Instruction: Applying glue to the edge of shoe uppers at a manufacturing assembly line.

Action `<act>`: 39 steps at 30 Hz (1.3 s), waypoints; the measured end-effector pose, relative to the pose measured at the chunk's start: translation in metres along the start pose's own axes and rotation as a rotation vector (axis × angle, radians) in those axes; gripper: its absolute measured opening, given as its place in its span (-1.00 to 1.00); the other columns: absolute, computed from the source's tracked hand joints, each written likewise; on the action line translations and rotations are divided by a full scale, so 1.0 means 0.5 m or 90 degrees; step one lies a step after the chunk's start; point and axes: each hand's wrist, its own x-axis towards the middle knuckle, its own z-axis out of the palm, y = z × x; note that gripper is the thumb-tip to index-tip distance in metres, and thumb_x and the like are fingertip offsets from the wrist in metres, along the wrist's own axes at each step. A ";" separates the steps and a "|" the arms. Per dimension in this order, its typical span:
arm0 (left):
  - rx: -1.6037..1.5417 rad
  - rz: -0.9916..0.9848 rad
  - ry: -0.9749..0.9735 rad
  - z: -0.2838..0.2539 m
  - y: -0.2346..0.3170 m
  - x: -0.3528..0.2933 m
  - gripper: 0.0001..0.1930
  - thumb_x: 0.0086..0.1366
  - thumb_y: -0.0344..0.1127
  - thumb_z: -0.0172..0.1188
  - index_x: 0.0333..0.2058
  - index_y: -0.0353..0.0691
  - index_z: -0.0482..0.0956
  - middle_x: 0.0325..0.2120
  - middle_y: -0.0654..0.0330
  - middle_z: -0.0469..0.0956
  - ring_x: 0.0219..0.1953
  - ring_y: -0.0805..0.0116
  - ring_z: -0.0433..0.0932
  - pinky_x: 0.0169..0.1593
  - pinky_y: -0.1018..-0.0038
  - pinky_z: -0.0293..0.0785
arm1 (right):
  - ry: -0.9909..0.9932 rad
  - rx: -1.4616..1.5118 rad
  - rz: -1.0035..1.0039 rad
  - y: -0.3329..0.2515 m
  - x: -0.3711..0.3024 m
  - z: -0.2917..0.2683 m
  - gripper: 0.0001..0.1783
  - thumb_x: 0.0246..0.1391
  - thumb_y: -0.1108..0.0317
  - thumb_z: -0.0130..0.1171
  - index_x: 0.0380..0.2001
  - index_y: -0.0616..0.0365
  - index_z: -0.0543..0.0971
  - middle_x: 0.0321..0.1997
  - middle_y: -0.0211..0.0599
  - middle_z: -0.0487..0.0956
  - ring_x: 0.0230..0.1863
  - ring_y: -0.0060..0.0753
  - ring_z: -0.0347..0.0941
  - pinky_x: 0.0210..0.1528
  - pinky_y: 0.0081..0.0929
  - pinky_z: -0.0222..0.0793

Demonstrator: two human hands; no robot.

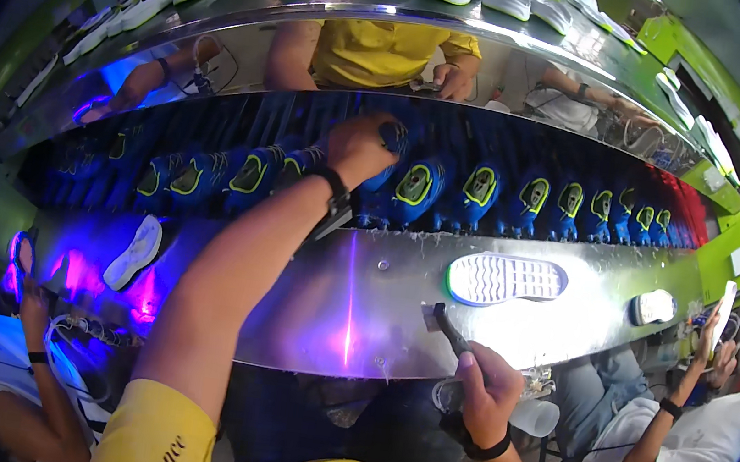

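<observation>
My left hand (364, 145) grips a shoe (393, 137) past the bench's (403, 337) far edge; my right hand (487, 389) holds a brush (453, 331) by its near edge. Sole (507, 281) lies tread-up toward the far edge, not joined; brush touches neither.

Shoes (480, 187) line up behind a ledge (283, 336); on the ledge lie soles (508, 281), one left, two right

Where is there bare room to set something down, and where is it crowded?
The metal ledge is bare between the left forearm and the brush in the right hand, and, under glare, between the gridded sole and the rightmost sole. Crowded: the blue shoes beyond, where the left hand is.
</observation>
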 end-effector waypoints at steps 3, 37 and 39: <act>0.071 0.119 0.031 0.100 -0.100 0.027 -0.56 0.10 -0.17 0.43 0.02 0.02 0.74 -0.08 0.04 0.73 -0.01 -0.03 0.69 0.09 0.11 0.60 | -0.025 0.004 0.007 0.012 0.001 0.015 -0.76 0.26 0.40 0.34 -0.14 0.40 0.71 -0.46 -0.20 0.64 -0.45 -0.48 0.49 -0.34 -0.50 0.37; -0.877 -0.420 -0.071 -0.481 -0.165 -0.467 -0.58 0.32 -0.21 0.43 0.07 -0.29 0.63 -0.11 0.18 0.72 -0.06 0.35 0.71 0.10 0.32 0.63 | -0.143 0.073 0.005 -0.120 -0.067 0.117 -0.68 0.38 0.33 0.20 -0.13 0.48 0.67 -0.46 -0.47 0.51 -0.40 -0.64 0.34 -0.33 -0.58 0.20; -0.714 -0.349 -0.034 -0.480 -0.142 -0.498 -0.32 0.13 -0.19 0.60 0.18 -0.34 0.58 -0.01 0.14 0.69 -0.01 0.36 0.67 0.16 0.33 0.58 | -0.162 0.087 0.003 -0.133 -0.074 0.137 -0.68 0.36 0.35 0.21 -0.09 0.49 0.67 -0.44 -0.46 0.53 -0.39 -0.62 0.37 -0.31 -0.58 0.25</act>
